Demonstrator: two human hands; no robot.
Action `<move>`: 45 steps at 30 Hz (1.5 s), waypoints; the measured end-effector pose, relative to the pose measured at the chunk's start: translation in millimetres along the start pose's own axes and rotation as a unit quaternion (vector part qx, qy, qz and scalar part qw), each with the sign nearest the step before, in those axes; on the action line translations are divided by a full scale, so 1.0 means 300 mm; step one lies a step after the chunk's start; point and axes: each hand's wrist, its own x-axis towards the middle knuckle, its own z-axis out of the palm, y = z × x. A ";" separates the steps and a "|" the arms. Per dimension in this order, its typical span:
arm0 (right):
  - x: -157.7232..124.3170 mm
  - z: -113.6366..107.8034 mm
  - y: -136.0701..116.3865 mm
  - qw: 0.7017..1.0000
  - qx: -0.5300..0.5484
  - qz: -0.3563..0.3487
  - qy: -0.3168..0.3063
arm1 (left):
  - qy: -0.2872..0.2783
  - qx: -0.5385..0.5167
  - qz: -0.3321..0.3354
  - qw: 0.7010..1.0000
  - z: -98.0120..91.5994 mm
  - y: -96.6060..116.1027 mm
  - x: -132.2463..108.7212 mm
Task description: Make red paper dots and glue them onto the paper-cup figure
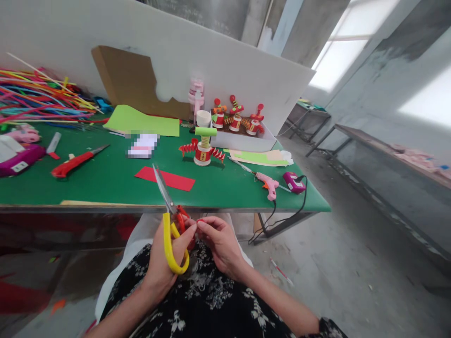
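Observation:
My left hand (160, 260) is closed round a pair of scissors (169, 253) with yellow and partly red handles, its blades pointing up and away over the table edge. Its thumb and fingertips meet those of my right hand (223, 246) above my lap. Between the fingertips of my right hand is a small red piece (200, 220), mostly hidden by the fingers. Just past the hands, a red paper strip (176, 180) lies flat on the green table (105, 188). Behind it stands a small figure (202, 155) with a white-and-red cup body, folded red paper arms and a green roll on top.
A white box (243, 142) holds several similar figures. To the right lie a pink glue gun (269, 184) and a purple box (294, 182) with a cable hanging off the edge. A red-handled cutter (72, 164), green paper (144, 123) and colourful pipe cleaners (42, 98) are leftward.

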 end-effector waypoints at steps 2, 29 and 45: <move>0.005 -0.010 -0.005 1.000 -0.003 -0.009 0.018 | -0.038 0.080 0.037 0.995 -0.031 -0.021 0.013; 0.002 -0.080 -0.035 0.999 -0.003 -0.036 0.028 | -0.330 0.639 0.043 0.693 -0.086 0.103 -0.046; 0.006 -0.090 -0.031 0.999 0.010 -0.033 0.011 | -0.343 0.642 0.039 0.685 -0.077 0.109 -0.043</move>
